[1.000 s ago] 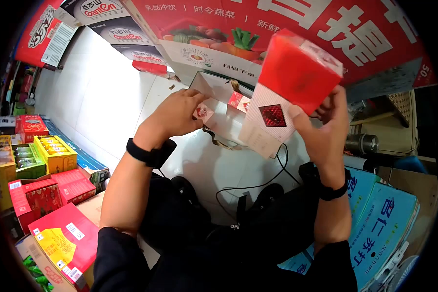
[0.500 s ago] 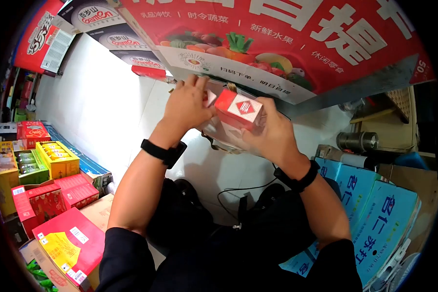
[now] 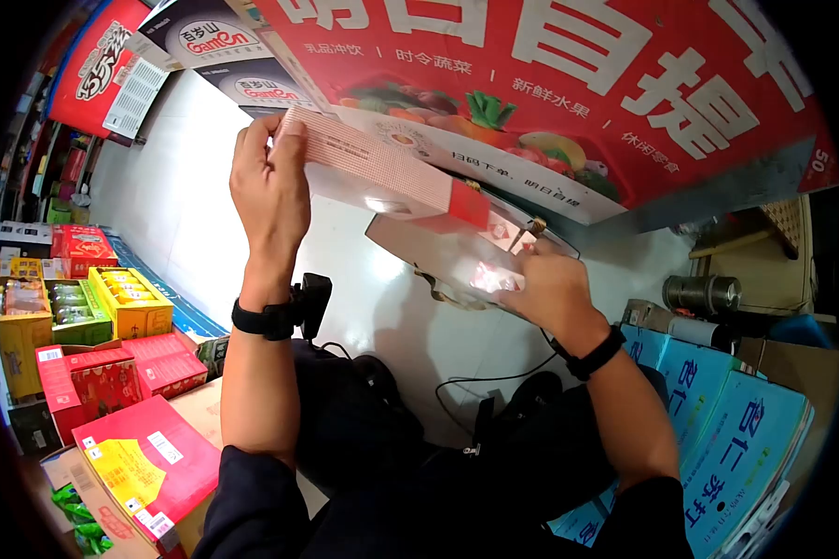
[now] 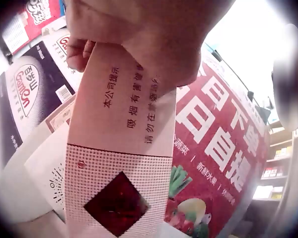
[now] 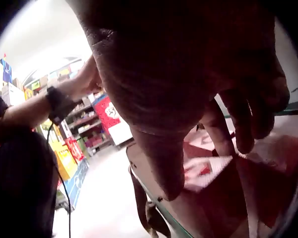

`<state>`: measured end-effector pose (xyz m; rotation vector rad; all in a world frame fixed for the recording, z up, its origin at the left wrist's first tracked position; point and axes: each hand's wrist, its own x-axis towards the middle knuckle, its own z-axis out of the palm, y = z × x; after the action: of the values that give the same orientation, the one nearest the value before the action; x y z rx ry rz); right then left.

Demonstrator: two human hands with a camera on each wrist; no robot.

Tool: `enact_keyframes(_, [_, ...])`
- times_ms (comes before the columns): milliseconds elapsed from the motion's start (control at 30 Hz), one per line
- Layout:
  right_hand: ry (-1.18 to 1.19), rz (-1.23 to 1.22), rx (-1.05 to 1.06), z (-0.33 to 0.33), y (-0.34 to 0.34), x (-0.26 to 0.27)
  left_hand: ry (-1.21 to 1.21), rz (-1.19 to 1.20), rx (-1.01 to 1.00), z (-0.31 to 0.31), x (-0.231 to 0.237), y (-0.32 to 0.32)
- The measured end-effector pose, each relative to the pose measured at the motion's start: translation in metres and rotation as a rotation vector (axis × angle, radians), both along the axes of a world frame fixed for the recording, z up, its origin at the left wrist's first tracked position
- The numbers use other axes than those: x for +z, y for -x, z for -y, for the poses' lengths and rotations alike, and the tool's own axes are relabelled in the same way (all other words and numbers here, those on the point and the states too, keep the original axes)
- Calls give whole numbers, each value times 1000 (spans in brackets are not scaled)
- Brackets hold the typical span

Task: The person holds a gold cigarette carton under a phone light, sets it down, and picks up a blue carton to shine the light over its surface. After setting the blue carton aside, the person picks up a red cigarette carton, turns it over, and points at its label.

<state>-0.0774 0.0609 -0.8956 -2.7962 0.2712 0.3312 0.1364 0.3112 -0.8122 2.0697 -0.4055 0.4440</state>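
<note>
My left hand [image 3: 272, 186] grips the far end of a long red and pale patterned carton [image 3: 382, 168], tilted above the left side of a bag [image 3: 403, 240]. In the left wrist view, printed text and a dark red diamond show on the carton [image 4: 119, 193]. My right hand [image 3: 555, 291] reaches over the bag's opening, its fingers loosely bent and spread. In the right wrist view, the thumb and index finger of that hand [image 5: 188, 94] are beside a red and white box [image 5: 203, 171] inside the bag; firm contact is unclear. More red and white packaging lies around it.
A large red poster board [image 3: 569, 112] stands behind the bag. Snack boxes [image 3: 130, 303] line the left side; blue cartons [image 3: 736, 438] stand at the right. A black cable [image 3: 457, 380] crosses the floor near the shoes.
The long carton is now raised in my left hand, up and to the left. My right hand has moved slightly right and down; the box it held is no longer lifted above the bag.
</note>
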Motion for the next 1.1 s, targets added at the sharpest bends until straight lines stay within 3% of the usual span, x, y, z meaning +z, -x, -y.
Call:
enact_keyframes(100, [-262,357,-174,1,-3,16,220,-274,-65,-7,-4,-5])
enact_keyframes(133, [-460,295,-220,2,-6,31,304,-371,-100,-7,-4,-6])
enact_keyframes(233, [-981,440,-169,3,-9,33,393,-577,-105,9,-6,3])
enact_keyframes(267, [-909,508,-224,4,-5,40,384,-639,-160,12,-2,9])
enact_keyframes(400, [-1223,805,-551,4,3,78,215,-720,-304,8,-1,15])
enact_keyframes(533, [-1172,841,-524,24,16,85,288,-1047,-725,-17,12,15])
enact_keyframes(633, [-1238,816,-514,32,20,90,183,-1038,-1008,-23,17,12])
enact_keyframes(833, [-1347,934,-558,28,17,93,63,-1274,-1346,12,28,58])
enact_keyframes(967, [-1417,911,-428,14,15,91,224,-1206,-1227,47,35,107])
enact_keyframes(1100, [-1437,797,-369,3,22,90,305,-1093,-1164,51,43,114])
